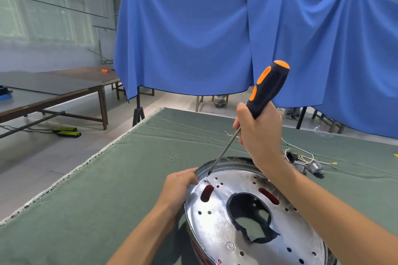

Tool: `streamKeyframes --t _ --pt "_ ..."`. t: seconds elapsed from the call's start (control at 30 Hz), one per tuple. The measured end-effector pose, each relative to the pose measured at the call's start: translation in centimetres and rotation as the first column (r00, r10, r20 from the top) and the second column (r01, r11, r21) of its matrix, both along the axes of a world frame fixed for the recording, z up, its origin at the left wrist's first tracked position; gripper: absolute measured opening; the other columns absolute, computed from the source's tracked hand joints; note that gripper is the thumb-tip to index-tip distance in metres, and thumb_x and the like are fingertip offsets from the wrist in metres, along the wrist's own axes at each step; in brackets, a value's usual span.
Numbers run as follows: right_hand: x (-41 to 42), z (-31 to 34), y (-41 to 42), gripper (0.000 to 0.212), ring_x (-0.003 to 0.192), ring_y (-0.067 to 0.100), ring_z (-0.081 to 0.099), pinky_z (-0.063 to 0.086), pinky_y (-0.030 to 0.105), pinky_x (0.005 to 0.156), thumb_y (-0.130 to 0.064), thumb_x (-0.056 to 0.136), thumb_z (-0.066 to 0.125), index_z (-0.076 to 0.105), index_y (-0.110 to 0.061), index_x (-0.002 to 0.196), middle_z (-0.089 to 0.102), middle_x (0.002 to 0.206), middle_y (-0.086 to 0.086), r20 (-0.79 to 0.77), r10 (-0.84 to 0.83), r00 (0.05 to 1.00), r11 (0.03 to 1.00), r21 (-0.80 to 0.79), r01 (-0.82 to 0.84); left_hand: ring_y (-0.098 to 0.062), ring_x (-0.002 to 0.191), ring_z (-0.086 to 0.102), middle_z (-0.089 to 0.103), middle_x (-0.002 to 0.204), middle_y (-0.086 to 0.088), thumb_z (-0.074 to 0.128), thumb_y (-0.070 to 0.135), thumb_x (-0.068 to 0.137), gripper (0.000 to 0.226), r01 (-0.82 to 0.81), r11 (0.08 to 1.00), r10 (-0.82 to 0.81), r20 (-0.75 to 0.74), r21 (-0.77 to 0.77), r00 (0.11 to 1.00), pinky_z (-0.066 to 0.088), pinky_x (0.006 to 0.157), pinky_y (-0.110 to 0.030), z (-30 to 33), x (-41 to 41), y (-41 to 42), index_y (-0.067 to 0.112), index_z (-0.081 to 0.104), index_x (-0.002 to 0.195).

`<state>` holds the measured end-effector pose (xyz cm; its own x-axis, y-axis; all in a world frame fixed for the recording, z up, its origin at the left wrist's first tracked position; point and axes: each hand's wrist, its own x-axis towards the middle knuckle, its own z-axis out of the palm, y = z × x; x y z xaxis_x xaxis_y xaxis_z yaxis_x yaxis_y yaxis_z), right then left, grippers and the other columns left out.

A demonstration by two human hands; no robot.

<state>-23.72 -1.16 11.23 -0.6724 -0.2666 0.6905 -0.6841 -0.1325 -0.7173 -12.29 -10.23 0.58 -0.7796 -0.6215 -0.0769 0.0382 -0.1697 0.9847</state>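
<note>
A round silver metal pan (pixel 217 228) with several holes, red slots and a large black-edged centre opening lies on the green cloth table (pixel 112 189). My left hand (pixel 179 185) grips its left rim. My right hand (pixel 258 133) holds a black and orange screwdriver (pixel 268 86) by the lower handle. The steel shaft slants down to the left, and its tip (pixel 209 173) sits just inside the pan's far-left rim near a small hole.
Three small screws (pixel 174 157) lie on the cloth beyond the pan. A tangle of wires with grey connectors (pixel 305 162) lies to the right. A blue curtain (pixel 193 38) hangs behind the table. Brown tables (pixel 64 90) stand at the left.
</note>
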Motion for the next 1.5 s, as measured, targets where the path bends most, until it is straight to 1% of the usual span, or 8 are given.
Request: streamKeyframes --t 0.33,0.5,0.67,0.83,1.03,1.13,1.37,1.5 --pt "-0.2 -0.1 0.5 0.018 0.036 0.005 0.046 0.038 0.018 0.040 -0.017 0.080 0.052 0.043 -0.017 0.065 0.057 0.051 0.008 -0.013 -0.004 1.000 1.000 -0.014 0.004 -0.015 0.059 0.056 0.066 0.075 -0.010 0.042 -0.006 0.073 0.026 0.008 1.000 -0.008 -0.017 0.016 1.000 0.040 0.045 -0.014 0.2 0.0 0.3 -0.008 0.065 0.085" --pt "0.0 -0.4 0.4 0.016 0.036 0.006 0.046 0.038 0.018 0.040 -0.019 0.079 0.051 0.044 -0.017 0.065 0.056 0.048 0.002 -0.007 -0.002 1.000 1.000 -0.019 0.002 -0.014 0.061 0.058 0.068 0.073 -0.006 0.043 -0.008 0.075 0.028 -0.020 0.999 0.021 -0.024 0.030 0.999 0.041 0.051 -0.021 0.4 -0.1 0.5 -0.001 0.070 0.074" --pt "0.1 -0.6 0.2 0.016 0.036 0.007 0.046 0.037 0.017 0.040 -0.019 0.080 0.050 0.045 -0.016 0.065 0.056 0.048 0.004 -0.002 0.013 1.000 1.000 -0.012 -0.013 -0.010 0.050 0.057 0.068 0.067 -0.005 0.041 -0.011 0.076 0.038 -0.023 0.998 0.026 -0.041 0.065 0.999 0.039 0.042 -0.012 0.6 0.0 0.5 0.006 0.074 0.065" --pt "0.0 -0.9 0.1 0.018 0.037 0.007 0.046 0.037 0.017 0.040 -0.012 0.084 0.052 0.046 -0.013 0.066 0.057 0.049 0.005 -0.004 0.012 1.000 1.000 0.001 -0.012 -0.016 0.056 0.055 0.066 0.072 -0.011 0.042 -0.008 0.074 0.027 -0.020 0.998 0.021 -0.022 0.052 1.000 0.039 0.043 -0.015 0.5 0.0 0.4 -0.008 0.068 0.079" --pt "0.2 -0.8 0.0 0.018 0.036 0.007 0.047 0.037 0.016 0.039 -0.010 0.086 0.052 0.048 -0.008 0.069 0.058 0.052 0.009 0.003 0.014 1.000 1.000 0.027 -0.015 -0.013 0.053 0.054 0.064 0.070 -0.009 0.041 -0.010 0.074 0.024 -0.029 0.998 0.030 -0.022 0.049 0.999 0.038 0.043 -0.014 0.4 -0.1 0.3 -0.012 0.064 0.081" --pt "0.3 -0.2 -0.2 0.021 0.034 0.007 0.046 0.035 0.017 0.035 -0.012 0.087 0.053 0.044 -0.014 0.068 0.059 0.056 0.014 0.018 0.047 0.999 0.997 0.067 -0.048 -0.009 0.050 0.055 0.066 0.066 -0.005 0.041 -0.010 0.075 0.026 -0.022 0.999 0.023 -0.015 0.048 1.000 0.039 0.043 -0.014 0.5 0.0 0.3 -0.011 0.066 0.081" --pt "-0.4 1.5 -0.1 0.028 0.038 0.013 0.052 0.039 0.022 0.035 -0.033 0.093 0.059 0.056 -0.007 0.085 0.064 0.069 0.002 0.200 0.214 0.956 0.930 0.257 -0.262 -0.012 0.050 0.046 0.054 0.072 -0.011 0.041 -0.010 0.074 0.022 -0.055 0.997 0.054 0.017 0.045 0.998 0.034 0.042 -0.015 0.6 0.2 0.4 -0.019 0.058 0.084" --pt "-0.1 2.5 0.3 0.012 0.043 0.012 0.055 0.046 0.024 0.039 -0.021 0.093 0.057 0.056 -0.010 0.089 0.062 0.081 0.006 0.429 0.313 0.847 0.878 0.209 -0.431 -0.013 0.052 0.040 0.047 0.076 -0.011 0.042 -0.008 0.074 0.024 -0.063 0.998 0.063 0.029 0.022 0.998 0.030 0.045 -0.020 0.9 0.3 0.5 0.001 0.063 0.084"
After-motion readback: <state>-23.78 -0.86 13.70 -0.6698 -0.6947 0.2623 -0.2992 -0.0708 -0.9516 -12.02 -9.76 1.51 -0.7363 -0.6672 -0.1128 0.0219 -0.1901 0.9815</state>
